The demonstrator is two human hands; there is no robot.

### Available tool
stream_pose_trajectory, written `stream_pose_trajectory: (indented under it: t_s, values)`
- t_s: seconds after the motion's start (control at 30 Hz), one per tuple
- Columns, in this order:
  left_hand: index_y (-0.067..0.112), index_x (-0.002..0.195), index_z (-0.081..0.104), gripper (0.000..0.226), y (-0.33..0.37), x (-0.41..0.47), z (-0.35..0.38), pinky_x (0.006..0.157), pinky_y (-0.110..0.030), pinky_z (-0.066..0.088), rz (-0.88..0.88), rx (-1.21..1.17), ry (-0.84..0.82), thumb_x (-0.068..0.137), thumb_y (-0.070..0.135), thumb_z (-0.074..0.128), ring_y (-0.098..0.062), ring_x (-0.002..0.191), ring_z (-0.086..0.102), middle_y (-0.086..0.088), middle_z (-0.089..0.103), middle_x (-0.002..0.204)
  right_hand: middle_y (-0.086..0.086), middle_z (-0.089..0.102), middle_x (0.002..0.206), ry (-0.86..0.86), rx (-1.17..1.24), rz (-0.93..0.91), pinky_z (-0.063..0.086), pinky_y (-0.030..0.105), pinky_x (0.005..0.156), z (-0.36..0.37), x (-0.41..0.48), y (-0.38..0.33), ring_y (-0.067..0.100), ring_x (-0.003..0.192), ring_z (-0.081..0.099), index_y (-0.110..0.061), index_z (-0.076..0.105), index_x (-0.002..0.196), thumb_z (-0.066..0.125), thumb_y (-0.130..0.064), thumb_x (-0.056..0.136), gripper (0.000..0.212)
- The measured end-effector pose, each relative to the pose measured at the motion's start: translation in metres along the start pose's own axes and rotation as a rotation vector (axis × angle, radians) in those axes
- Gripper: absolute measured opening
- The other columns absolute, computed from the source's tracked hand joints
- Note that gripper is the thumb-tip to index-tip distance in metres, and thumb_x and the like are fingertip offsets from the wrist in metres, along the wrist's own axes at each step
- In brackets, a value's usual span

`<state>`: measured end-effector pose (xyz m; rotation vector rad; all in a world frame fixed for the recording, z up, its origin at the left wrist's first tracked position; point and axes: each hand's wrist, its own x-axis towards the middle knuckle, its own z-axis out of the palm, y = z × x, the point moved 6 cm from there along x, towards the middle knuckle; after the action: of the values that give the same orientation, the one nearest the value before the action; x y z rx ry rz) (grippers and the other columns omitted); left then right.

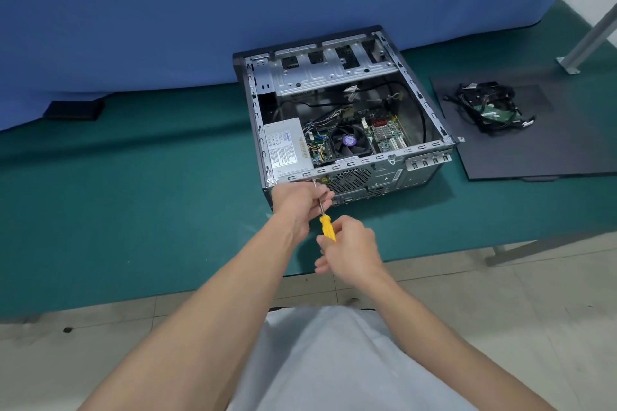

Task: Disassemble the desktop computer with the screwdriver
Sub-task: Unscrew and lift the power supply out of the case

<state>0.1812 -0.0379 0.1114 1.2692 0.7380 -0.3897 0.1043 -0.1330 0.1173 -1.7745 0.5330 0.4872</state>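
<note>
at the near wall of the desktop computer (pixel 347 117), the left hand (pixel 300 198) pinches the screwdriver (pixel 325 220) shaft while the right hand (pixel 350 248) grips its yellow handle.

Green-covered table (pixel 150 197). Open desktop computer (pixel 384 177) lies on its side at centre, rear panel toward the near edge. To its right, a flat dark panel (pixel 534 150). Far left, a low black block (pixel 73 110). Far right, a metal post foot (pixel 567 65).

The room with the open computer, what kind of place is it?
Probably a repair workbench: an opened grey metal desktop computer case sits on a green-covered table, a tangle of black cables lies nearby, and a yellow-handled screwdriver is in use.
</note>
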Motion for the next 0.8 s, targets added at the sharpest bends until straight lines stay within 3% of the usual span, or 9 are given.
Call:
stream_pose_trajectory:
  t_s: [0.1, 0.27, 0.33, 0.4, 0.5, 0.57, 0.63, 0.7, 0.8]
  values:
    - [-0.008, 0.09, 0.061, 0.007, 0.0, 0.001, -0.001, 0.062, -0.029, 0.06, 0.028, 0.035, 0.06, 0.088, -0.013, 0.057, -0.025, 0.07, 0.071, -0.022, 0.069, 0.086, 0.013, 0.064, 0.087, 0.079, -0.128, -0.053, 0.048, 0.019, 0.041, -0.005, 0.003, 0.0, 0.017, 0.052, 0.068, -0.011, 0.052, 0.094, 0.061, -0.012, 0.091, 0.01]
    - [-0.007, 0.081, 0.055, 0.015, 0.002, -0.002, 0.005, 0.063, -0.029, 0.06, -0.007, -0.058, -0.03, 0.092, -0.014, 0.048, -0.027, 0.07, 0.068, -0.021, 0.065, 0.079, 0.024, 0.064, 0.083, -0.405, 0.811, 0.264, 0.057, 0.032, 0.055, 0.003, -0.006, 0.004, 0.031, 0.065, 0.068, 0.004, 0.056, 0.102, 0.052, -0.011, 0.098, 0.017]
    - [-0.009, 0.086, 0.054, 0.013, 0.001, -0.003, 0.007, 0.062, -0.029, 0.059, -0.035, -0.139, -0.092, 0.093, -0.015, 0.044, -0.028, 0.072, 0.067, -0.023, 0.064, 0.081, 0.025, 0.065, 0.079, -0.449, 0.938, 0.28, 0.056, 0.03, 0.053, 0.004, -0.008, 0.003, 0.03, 0.062, 0.067, 0.008, 0.055, 0.105, 0.047, -0.004, 0.098, 0.016]
    - [-0.01, 0.088, 0.055, 0.011, -0.001, -0.002, 0.006, 0.063, -0.029, 0.059, -0.037, -0.149, -0.091, 0.093, -0.014, 0.046, -0.028, 0.072, 0.068, -0.023, 0.065, 0.082, 0.018, 0.063, 0.078, -0.34, 0.739, 0.199, 0.055, 0.026, 0.052, 0.003, -0.004, 0.004, 0.024, 0.057, 0.066, 0.004, 0.054, 0.101, 0.047, -0.002, 0.098, 0.01]
    - [-0.009, 0.088, 0.06, 0.005, -0.003, 0.0, 0.002, 0.063, -0.029, 0.06, 0.023, -0.04, 0.034, 0.086, -0.014, 0.059, -0.026, 0.072, 0.071, -0.021, 0.068, 0.083, 0.012, 0.06, 0.093, -0.038, -0.041, 0.015, 0.05, 0.019, 0.049, 0.0, -0.002, 0.002, 0.015, 0.05, 0.067, -0.009, 0.047, 0.099, 0.046, -0.009, 0.097, 0.002]
    - [-0.006, 0.086, 0.059, 0.008, -0.002, 0.001, 0.002, 0.061, -0.028, 0.059, 0.048, -0.005, 0.092, 0.088, -0.014, 0.057, -0.026, 0.072, 0.072, -0.021, 0.068, 0.083, 0.012, 0.062, 0.094, 0.026, -0.208, -0.06, 0.05, 0.022, 0.047, 0.005, -0.002, 0.0, 0.015, 0.05, 0.068, -0.01, 0.045, 0.098, 0.048, -0.011, 0.095, 0.004]
    - [-0.007, 0.085, 0.057, 0.012, -0.001, 0.0, 0.006, 0.057, -0.025, 0.058, 0.027, -0.038, 0.061, 0.092, -0.014, 0.05, -0.026, 0.069, 0.07, -0.021, 0.066, 0.08, 0.012, 0.065, 0.086, -0.05, 0.062, 0.009, 0.055, 0.025, 0.053, 0.006, 0.0, 0.002, 0.017, 0.055, 0.068, -0.006, 0.048, 0.098, 0.052, -0.012, 0.096, 0.008]
    - [-0.008, 0.082, 0.054, 0.017, 0.001, -0.003, 0.01, 0.055, -0.026, 0.058, -0.023, -0.123, -0.022, 0.094, -0.015, 0.043, -0.029, 0.071, 0.067, -0.022, 0.063, 0.079, 0.016, 0.062, 0.081, -0.283, 0.57, 0.176, 0.057, 0.03, 0.056, 0.009, -0.004, 0.002, 0.022, 0.06, 0.067, -0.001, 0.052, 0.099, 0.052, -0.015, 0.098, 0.015]
    - [-0.008, 0.084, 0.051, 0.018, 0.001, -0.004, 0.013, 0.068, -0.033, 0.059, -0.063, -0.196, -0.114, 0.095, -0.015, 0.038, -0.035, 0.087, 0.065, -0.024, 0.063, 0.083, 0.02, 0.065, 0.076, -0.492, 0.954, 0.296, 0.054, 0.028, 0.051, 0.005, -0.013, -0.003, 0.025, 0.06, 0.065, 0.004, 0.057, 0.096, 0.047, -0.014, 0.099, 0.021]
